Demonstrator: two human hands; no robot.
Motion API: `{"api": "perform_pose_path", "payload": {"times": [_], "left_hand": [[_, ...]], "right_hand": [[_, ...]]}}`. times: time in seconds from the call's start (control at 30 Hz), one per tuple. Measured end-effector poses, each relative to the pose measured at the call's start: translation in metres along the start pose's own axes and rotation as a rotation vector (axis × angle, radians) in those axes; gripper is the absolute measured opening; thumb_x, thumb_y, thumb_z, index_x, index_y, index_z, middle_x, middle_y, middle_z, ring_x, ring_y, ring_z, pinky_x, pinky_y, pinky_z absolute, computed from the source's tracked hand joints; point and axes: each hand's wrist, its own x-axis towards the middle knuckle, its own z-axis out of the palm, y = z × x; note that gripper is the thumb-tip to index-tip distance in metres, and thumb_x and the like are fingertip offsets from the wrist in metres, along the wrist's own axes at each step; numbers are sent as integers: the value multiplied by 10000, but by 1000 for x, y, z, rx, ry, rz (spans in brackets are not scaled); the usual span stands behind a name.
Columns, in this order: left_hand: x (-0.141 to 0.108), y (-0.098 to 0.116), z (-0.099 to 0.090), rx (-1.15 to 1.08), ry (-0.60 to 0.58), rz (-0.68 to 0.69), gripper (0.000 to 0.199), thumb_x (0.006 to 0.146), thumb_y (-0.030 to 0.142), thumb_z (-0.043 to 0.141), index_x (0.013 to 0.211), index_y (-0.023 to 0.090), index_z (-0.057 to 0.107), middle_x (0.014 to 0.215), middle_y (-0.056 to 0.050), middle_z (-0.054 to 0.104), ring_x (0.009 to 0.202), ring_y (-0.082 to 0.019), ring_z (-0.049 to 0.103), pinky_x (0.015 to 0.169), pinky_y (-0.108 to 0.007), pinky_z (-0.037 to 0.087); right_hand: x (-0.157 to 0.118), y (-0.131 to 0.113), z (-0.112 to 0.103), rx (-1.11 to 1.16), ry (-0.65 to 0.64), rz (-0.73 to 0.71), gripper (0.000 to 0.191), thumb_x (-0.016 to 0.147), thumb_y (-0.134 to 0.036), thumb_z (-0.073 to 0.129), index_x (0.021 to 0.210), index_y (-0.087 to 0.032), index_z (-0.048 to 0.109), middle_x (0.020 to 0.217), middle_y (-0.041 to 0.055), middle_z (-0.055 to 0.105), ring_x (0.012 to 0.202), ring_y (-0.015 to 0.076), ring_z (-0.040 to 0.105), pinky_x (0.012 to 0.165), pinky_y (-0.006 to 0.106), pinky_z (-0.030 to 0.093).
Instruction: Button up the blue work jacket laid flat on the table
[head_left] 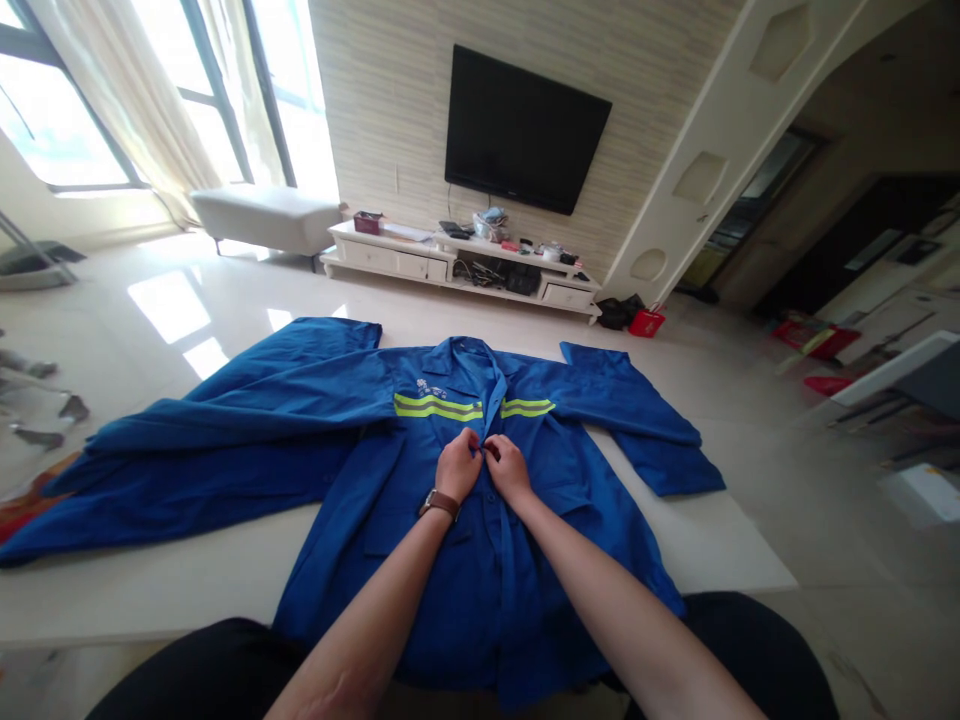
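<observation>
A blue work jacket with yellow-and-grey reflective strips lies front side up, its collar pointing away from me and its sleeves spread to both sides. My left hand, with a brown-strapped watch on the wrist, pinches the front placket just below the reflective strip. Right beside it, my right hand pinches the other side of the same spot. Both hands are closed, with fingertips almost meeting over the jacket's front opening; the button between them is hidden. Lower on the placket a button shows. Near the collar the front lies open.
The jacket rests on a white table, and part of it hangs over the near edge between my knees. More blue cloth lies at the left. Across the floor stand a white TV cabinet and a pale bench.
</observation>
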Motion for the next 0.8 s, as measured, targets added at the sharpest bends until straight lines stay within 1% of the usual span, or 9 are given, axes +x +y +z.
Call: {"api": "perform_pose_path", "payload": {"times": [0.17, 0.23, 0.3, 0.37, 0.43, 0.5, 0.57, 0.7, 0.8], "left_hand": [[1, -4, 1, -52, 38, 17, 168, 799, 112, 580, 925, 220, 606, 886, -9, 715, 779, -150, 651, 697, -234, 435], [2, -5, 2, -73, 48, 15, 117, 821, 156, 587, 919, 215, 608, 863, -10, 714, 743, -144, 642, 684, -232, 435], [3, -5, 4, -87, 51, 10, 64, 845, 235, 610, 905, 211, 609, 843, -13, 711, 717, -140, 633, 671, -231, 434], [5, -6, 5, -104, 49, 10, 84, 851, 271, 622, 909, 211, 610, 832, -12, 709, 706, -138, 631, 663, -229, 436], [6, -7, 5, -129, 43, 8, 96, 844, 221, 605, 939, 214, 610, 809, -3, 700, 701, -135, 635, 665, -226, 444], [7, -8, 5, -160, 34, -9, 181, 810, 149, 584, 977, 215, 607, 762, 13, 681, 690, -133, 643, 670, -222, 456], [9, -8, 2, -189, 26, -38, 243, 761, 114, 587, 983, 210, 603, 731, 24, 668, 683, -134, 651, 672, -221, 469], [13, -9, -4, -221, 19, -90, 249, 691, 116, 633, 927, 194, 611, 729, 19, 675, 699, -144, 662, 688, -229, 492], [16, -10, -7, -194, 4, -105, 247, 661, 120, 658, 897, 188, 633, 725, 18, 680, 705, -146, 661, 692, -233, 494]], "right_hand": [[-1, -3, -2, -38, -20, 9, 181, 859, -152, 504, 897, -235, 661, 874, 9, 610, 801, 169, 574, 727, 250, 424], [-1, -3, -3, -58, -26, 4, 190, 865, -145, 496, 911, -234, 657, 887, 8, 610, 808, 168, 574, 734, 251, 423], [-1, -4, -3, -74, -30, -7, 195, 872, -143, 489, 924, -233, 655, 895, 9, 614, 814, 169, 575, 743, 254, 428], [-1, -4, -3, -74, -31, -15, 205, 870, -133, 489, 932, -232, 658, 904, 11, 622, 824, 170, 581, 761, 258, 437], [0, -3, -2, -67, -29, -13, 213, 857, -120, 497, 937, -228, 662, 904, 13, 632, 826, 170, 590, 772, 262, 446], [1, -2, -1, -65, -25, -1, 213, 846, -114, 509, 940, -222, 666, 896, 15, 639, 815, 171, 595, 766, 264, 453], [1, -1, 0, -65, -17, 10, 212, 840, -114, 516, 944, -218, 669, 884, 17, 640, 798, 170, 597, 749, 265, 457], [1, 0, 1, -69, -6, 23, 222, 838, -113, 520, 956, -218, 675, 881, 16, 643, 792, 168, 601, 747, 265, 462], [0, -1, 1, -81, -6, 32, 232, 840, -108, 519, 963, -224, 678, 894, 17, 651, 808, 169, 607, 762, 265, 467]]}}
